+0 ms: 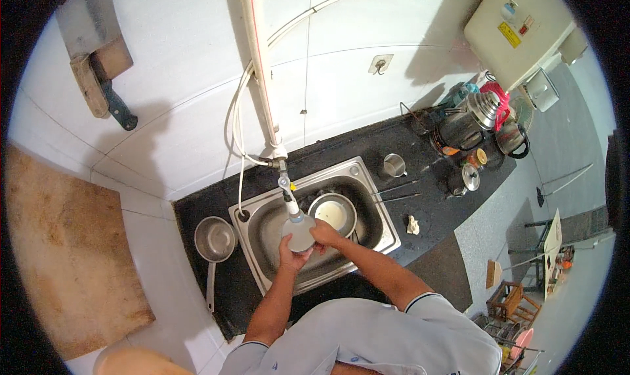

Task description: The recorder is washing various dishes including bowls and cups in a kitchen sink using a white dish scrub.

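Both my hands are over a stainless steel sink (389,232), below the faucet (290,203). A round, pale grey dish (298,234), perhaps a bowl, is held between them right under the spout. My left hand (294,255) grips its lower left rim, with the thumb over the near face. My right hand (325,234) is at its right edge, fingers partly hidden behind the dish. Just beyond my right hand, a metal bowl (351,212) rests in the sink with something whitish (330,214) inside; whether this is liquid or another dish I cannot tell.
A metal saucepan (215,239) sits left of the sink. To the right are a steel mug (394,165), chopsticks (398,198), a crumpled white scrap (412,225) and a small lidded pot (470,177). Cleavers (91,79) hang on the wall, above a wooden board (74,247).
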A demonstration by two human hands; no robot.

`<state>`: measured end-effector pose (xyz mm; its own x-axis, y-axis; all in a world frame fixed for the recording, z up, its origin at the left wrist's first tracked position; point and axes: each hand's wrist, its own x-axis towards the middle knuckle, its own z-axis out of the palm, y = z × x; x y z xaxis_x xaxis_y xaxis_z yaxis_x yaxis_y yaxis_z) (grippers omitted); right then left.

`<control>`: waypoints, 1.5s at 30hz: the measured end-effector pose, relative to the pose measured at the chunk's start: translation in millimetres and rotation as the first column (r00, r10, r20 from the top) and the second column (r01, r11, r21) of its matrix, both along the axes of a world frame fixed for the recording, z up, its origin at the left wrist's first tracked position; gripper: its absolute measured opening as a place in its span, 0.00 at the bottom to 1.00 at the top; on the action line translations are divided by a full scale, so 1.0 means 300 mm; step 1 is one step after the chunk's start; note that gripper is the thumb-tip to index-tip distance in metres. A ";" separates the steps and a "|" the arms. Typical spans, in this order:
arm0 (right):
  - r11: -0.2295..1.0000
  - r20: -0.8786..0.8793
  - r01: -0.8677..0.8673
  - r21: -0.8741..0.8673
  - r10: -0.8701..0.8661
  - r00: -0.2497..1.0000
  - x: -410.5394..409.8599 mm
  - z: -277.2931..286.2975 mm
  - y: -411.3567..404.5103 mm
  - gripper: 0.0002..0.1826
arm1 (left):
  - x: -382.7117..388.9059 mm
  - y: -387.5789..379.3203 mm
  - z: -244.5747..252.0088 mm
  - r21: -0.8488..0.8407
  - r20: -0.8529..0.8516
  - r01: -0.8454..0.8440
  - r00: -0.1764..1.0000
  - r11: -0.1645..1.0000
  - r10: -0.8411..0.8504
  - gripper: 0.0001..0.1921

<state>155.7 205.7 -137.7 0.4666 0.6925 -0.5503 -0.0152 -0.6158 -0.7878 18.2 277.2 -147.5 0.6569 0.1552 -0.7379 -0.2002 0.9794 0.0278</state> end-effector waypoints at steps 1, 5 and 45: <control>0.999 0.022 -0.021 -0.039 0.022 1.000 0.006 0.016 0.007 0.20 | 0.006 0.004 -0.007 0.016 0.019 0.018 1.000 1.000 -0.018 0.23; 0.991 -0.086 -0.041 -0.127 0.031 0.996 -0.003 0.070 0.013 0.19 | 0.019 0.027 -0.054 0.203 -0.143 -0.007 0.989 0.979 0.036 0.22; 0.986 -0.058 -0.037 -0.163 0.028 0.998 -0.023 0.067 0.027 0.20 | 0.005 0.049 0.080 0.246 0.057 -0.112 0.993 0.963 0.101 0.28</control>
